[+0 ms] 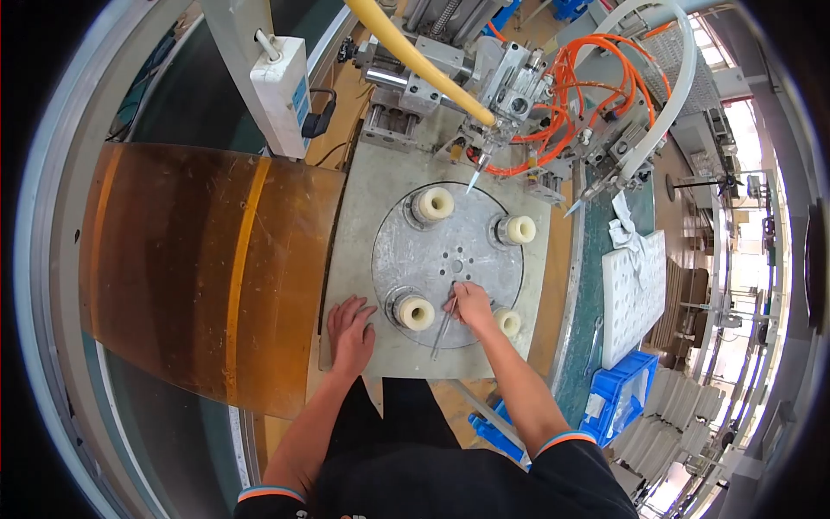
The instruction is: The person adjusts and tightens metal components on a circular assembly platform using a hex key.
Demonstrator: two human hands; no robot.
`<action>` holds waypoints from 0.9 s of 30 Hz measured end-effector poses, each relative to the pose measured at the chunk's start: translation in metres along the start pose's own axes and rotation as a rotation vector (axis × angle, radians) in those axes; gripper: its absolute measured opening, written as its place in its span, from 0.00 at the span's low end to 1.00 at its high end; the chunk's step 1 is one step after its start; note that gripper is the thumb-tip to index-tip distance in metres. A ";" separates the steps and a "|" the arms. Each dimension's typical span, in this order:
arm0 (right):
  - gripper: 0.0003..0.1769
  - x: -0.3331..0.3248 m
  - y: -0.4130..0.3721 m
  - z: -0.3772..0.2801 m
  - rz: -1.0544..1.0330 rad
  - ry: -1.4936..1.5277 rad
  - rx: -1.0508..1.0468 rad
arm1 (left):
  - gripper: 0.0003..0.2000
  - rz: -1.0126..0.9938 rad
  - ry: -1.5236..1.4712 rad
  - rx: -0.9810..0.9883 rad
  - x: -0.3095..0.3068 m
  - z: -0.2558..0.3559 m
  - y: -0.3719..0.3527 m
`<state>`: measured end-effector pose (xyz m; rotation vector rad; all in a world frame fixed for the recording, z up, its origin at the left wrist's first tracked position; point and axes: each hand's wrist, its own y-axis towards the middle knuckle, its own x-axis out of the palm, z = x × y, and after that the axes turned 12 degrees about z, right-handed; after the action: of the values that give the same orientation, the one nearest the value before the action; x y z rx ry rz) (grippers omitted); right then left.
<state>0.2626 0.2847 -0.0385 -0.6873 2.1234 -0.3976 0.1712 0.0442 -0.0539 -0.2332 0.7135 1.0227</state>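
My right hand (pixel 471 306) is closed on a thin metal rod (pixel 444 330), which slants down toward the near edge of a round metal plate (pixel 474 246). Four cream ring-shaped pieces on holders stand around the plate: one at the back left (pixel 434 204), one at the back right (pixel 519 229), one at the front left (pixel 415 313), and one at the front right (pixel 507 323), partly behind my right wrist. My left hand (pixel 351 333) rests with fingers apart on the pale machine table (pixel 350 251), left of the front left ring, and holds nothing.
Metal fixtures with pointed nozzles (pixel 475 179) and orange tubes (pixel 562 112) stand behind the plate. An amber transparent panel (pixel 199 277) is at left. To the right are a white perforated tray (pixel 635 298), a cloth (pixel 624 227) and a blue bin (pixel 620 398).
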 end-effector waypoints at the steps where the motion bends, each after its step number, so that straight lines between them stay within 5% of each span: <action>1: 0.17 -0.005 -0.001 -0.004 -0.052 -0.027 0.000 | 0.17 0.003 -0.002 0.000 -0.003 0.005 0.002; 3: 0.17 -0.006 0.000 -0.001 -0.115 -0.055 0.001 | 0.15 0.082 -0.202 -0.173 -0.012 0.014 0.004; 5: 0.17 -0.001 -0.001 0.006 0.001 -0.197 -0.314 | 0.14 0.092 -0.262 -0.242 -0.018 0.025 0.006; 12: 0.15 -0.011 -0.046 -0.033 -0.032 0.130 -0.067 | 0.10 0.078 -0.554 -0.404 -0.018 0.045 -0.004; 19: 0.14 -0.011 0.001 -0.040 -0.142 0.187 0.046 | 0.08 0.217 -0.795 -0.538 -0.013 0.068 0.028; 24: 0.14 0.002 0.008 -0.032 -0.207 0.079 0.134 | 0.08 -0.093 -0.610 -0.567 0.005 0.067 0.074; 27: 0.14 0.002 0.006 -0.035 -0.207 0.282 0.208 | 0.11 -0.241 -0.500 -0.526 0.010 0.069 0.092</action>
<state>0.2312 0.2902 -0.0220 -0.7675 2.2357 -0.8605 0.1269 0.1334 0.0048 -0.4837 -0.0479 0.9680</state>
